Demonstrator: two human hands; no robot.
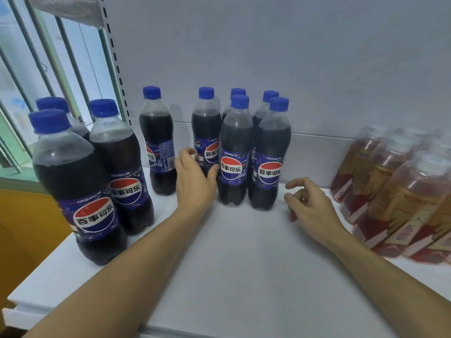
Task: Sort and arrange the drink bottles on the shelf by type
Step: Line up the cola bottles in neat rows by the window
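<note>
Several blue-capped cola bottles stand on the white shelf [244,252]. One group stands at the front left [80,186]; a single bottle [158,142] stands further back. A cluster [235,152] stands in the middle near the back wall. My left hand [195,181] reaches to the cola bottle [206,132] at the cluster's left, its fingers curving around the lower part; a firm grip cannot be confirmed. My right hand [310,203] hovers just right of the cluster, fingers loosely curled and holding nothing. Several amber tea bottles [395,191] stand packed at the right.
A white back wall closes the shelf behind the bottles. A perforated upright post [114,59] rises at the left, with a window beyond it. The shelf's front edge [170,330] runs along the bottom of the view.
</note>
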